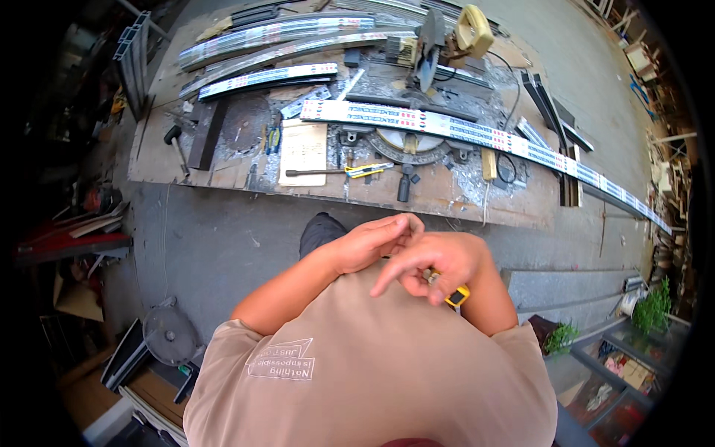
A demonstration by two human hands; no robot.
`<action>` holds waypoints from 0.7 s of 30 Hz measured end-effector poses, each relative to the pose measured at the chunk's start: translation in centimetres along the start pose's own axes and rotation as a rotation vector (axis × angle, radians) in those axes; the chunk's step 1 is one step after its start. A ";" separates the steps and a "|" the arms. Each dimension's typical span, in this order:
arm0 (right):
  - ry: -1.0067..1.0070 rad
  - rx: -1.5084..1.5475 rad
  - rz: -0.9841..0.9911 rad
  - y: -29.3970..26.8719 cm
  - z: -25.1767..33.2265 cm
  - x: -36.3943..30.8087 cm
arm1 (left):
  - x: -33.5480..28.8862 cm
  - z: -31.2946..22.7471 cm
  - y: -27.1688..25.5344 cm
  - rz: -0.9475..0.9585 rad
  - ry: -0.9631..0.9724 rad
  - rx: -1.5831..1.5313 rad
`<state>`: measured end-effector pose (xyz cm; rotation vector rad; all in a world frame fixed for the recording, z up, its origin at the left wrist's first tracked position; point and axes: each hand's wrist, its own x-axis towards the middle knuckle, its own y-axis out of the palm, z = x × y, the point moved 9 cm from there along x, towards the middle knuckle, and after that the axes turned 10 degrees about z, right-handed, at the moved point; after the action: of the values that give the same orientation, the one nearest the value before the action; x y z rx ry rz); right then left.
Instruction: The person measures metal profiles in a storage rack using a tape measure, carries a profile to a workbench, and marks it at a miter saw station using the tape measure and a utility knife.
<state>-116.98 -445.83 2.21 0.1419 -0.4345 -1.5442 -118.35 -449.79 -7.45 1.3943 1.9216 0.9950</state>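
Note:
Both my hands are in front of my shirt, close together, at the near side of the workbench [246, 179]. My right hand [447, 261] is closed round a small yellow-and-black tape measure [456, 296], its index finger stretched out toward the left. Most of the tape measure is hidden by the palm and fingers. Beside it, my left hand [383, 237] is curled with thumb and fingers together, and what lies within it is hidden. Beyond the hands, a long film-covered profile [462, 128] rests across the miter saw [428, 59] and runs past the bench on the right.
More profiles [275, 33] lie at the back of the bench. A hammer [176, 145], pliers [274, 140], a paper sheet [305, 153] and a yellow utility knife [366, 170] lie on it. Grey slabs [573, 287] and plants [652, 305] stand at right.

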 end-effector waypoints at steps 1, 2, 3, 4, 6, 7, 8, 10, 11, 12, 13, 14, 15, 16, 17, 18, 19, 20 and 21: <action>0.002 -0.040 0.013 0.3 0.1 -0.7 | 0.4 0.7 -0.4 0.020 0.009 -0.005; 0.000 -0.042 0.036 0.4 0.1 -1.2 | 0.6 1.0 -0.8 0.064 0.012 -0.004; -0.015 -0.094 -0.014 -0.2 0.2 -1.9 | 0.8 0.8 -0.8 0.061 -0.004 -0.003; -0.031 -0.145 -0.066 -0.7 0.4 -2.3 | 0.9 0.6 -0.7 0.059 -0.021 -0.004; -0.046 -0.145 -0.094 -1.1 0.6 -2.5 | 1.3 -0.3 -0.2 0.012 0.007 0.036; -0.056 -0.143 -0.073 -1.3 0.7 -2.5 | 1.4 -1.0 -0.3 -0.026 0.028 0.071; -0.067 -0.140 -0.053 -1.4 0.7 -2.2 | 1.5 -1.3 -0.6 -0.033 0.032 0.070; -0.080 -0.120 -0.063 -2.1 0.5 -1.4 | 1.5 -1.6 -0.7 0.019 -0.008 0.064; -0.099 -0.131 -0.055 -2.6 0.6 -0.9 | 1.3 -2.1 -0.9 0.035 -0.015 0.071; -0.116 -0.142 -0.044 -3.1 0.8 -0.4 | 1.0 -2.6 -1.5 0.029 -0.008 0.064; -0.111 -0.132 -0.038 -3.7 0.7 0.2 | 0.6 -2.9 -2.0 0.052 -0.027 0.083; -0.121 -0.100 -0.039 -4.2 0.7 0.7 | 0.2 -3.3 -2.5 0.075 -0.044 0.100; -0.128 -0.065 -0.041 -4.7 0.8 1.2 | -0.1 -3.6 -3.3 0.068 -0.032 0.086; -0.117 -0.048 -0.033 -5.1 0.7 1.8 | -0.4 -3.8 -3.9 0.072 -0.039 0.075; -0.055 -0.035 -0.069 -5.8 0.2 2.4 | -0.7 -4.0 -4.5 0.076 -0.045 0.062; 0.011 -0.026 -0.102 -6.9 -0.2 3.0 | -1.0 -4.7 -5.1 0.070 -0.028 0.048; 0.026 -0.011 -0.091 -7.6 -0.3 3.7 | -1.3 -5.5 -5.7 0.053 -0.020 0.049; 0.027 -0.015 -0.114 -8.7 -0.3 4.4 | -1.6 -6.2 -6.5 0.034 -0.012 0.049; 0.031 -0.015 -0.134 -9.7 -0.5 5.1 | -2.0 -6.8 -7.3 0.026 0.011 0.029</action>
<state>-126.06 -451.24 -0.76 0.1866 -0.3953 -1.6738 -127.01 -454.71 -9.54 1.4360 1.9379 0.9923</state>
